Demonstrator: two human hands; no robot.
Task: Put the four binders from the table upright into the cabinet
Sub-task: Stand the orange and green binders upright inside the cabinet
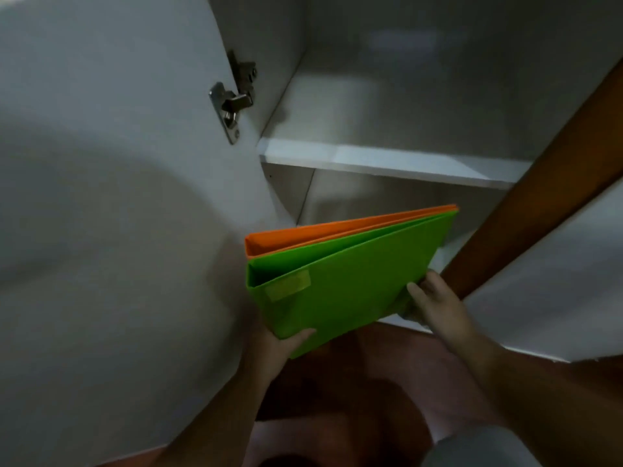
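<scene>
Bare left grip (286,345), bare right grip (435,299), bare forearms, no visible sleeves, rings or watch.

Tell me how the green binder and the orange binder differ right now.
The green binder is nearest the camera, its broad cover fully visible; the orange binder sits behind it, showing only a strip. The green binder carries a pale label near its spine; none shows on the orange binder. The left hand and right hand touch the green binder. Both are tilted together below the shelf.

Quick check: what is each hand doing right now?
Left hand: holding the green binder at its lower corner.
Right hand: gripping the green binder's edge.
</scene>
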